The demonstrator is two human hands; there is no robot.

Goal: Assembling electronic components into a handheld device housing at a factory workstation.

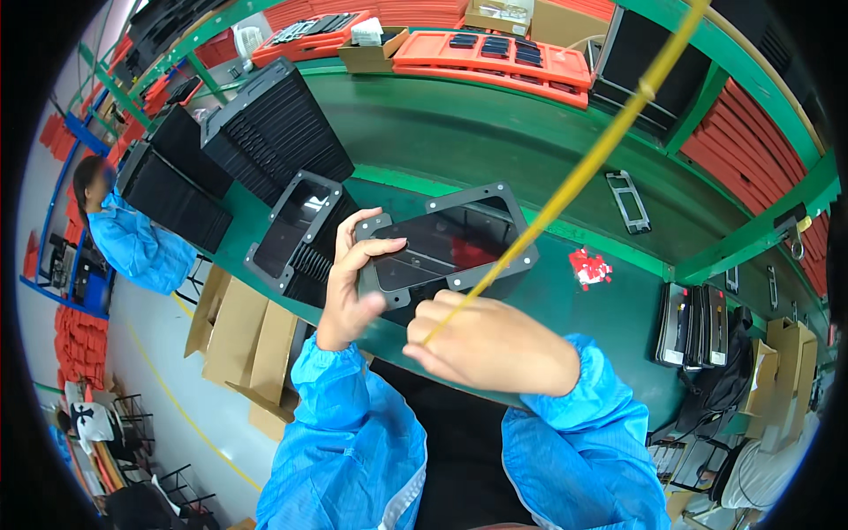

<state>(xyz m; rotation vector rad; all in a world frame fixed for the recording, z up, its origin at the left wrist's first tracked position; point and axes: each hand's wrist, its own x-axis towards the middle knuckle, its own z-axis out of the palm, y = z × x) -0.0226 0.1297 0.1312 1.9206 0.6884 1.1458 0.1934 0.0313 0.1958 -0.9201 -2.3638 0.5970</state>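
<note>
A black frame [503, 196] with metal dots along its rim and a dark glossy panel [442, 252] lies tilted before me. My left hand [350, 269] is at its left end, fingers stretched over the panel's edge, the thumb apart and slightly blurred. My right hand [495, 340] is closed just below the frame's near edge; its curled fingers hide whatever is in them. A yellow cord [601, 150] slants down from the upper right and passes across the right hand; whether the hand grips it I cannot tell.
Left of the frame stands a stack of similar black frames [305, 216], with black trays [274, 132] behind. Red scraps [590, 268] lie on the green bench [565, 322]. A metal bracket [629, 203] is at right. Cardboard boxes [234, 331] and a person in blue [137, 238] are at left.
</note>
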